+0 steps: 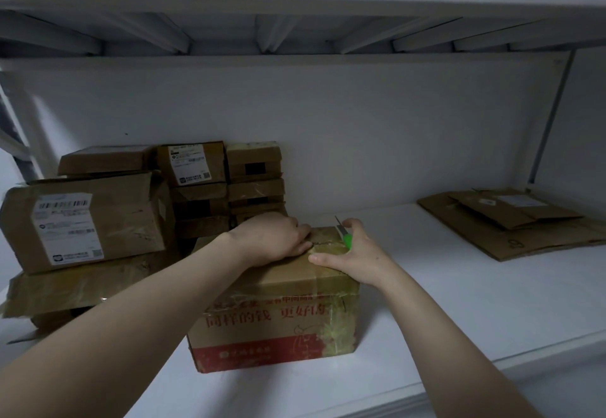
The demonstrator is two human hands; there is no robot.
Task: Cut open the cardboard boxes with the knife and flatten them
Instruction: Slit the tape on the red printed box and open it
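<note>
Knife (pixel 344 236): green handle mostly hidden inside the right hand (pixel 354 258); only the blade end shows.
Left hand (pixel 272 237): fingertips out of sight at the top seam of the front box (pixel 278 322); grip unclear.
Shipping labels (pixel 67 227): print too small to read.
Stacked boxes (pixel 203 207): lower ones hidden behind the front box.
Flattened cardboard (pixel 524 227): cut off by the right edge.
</note>
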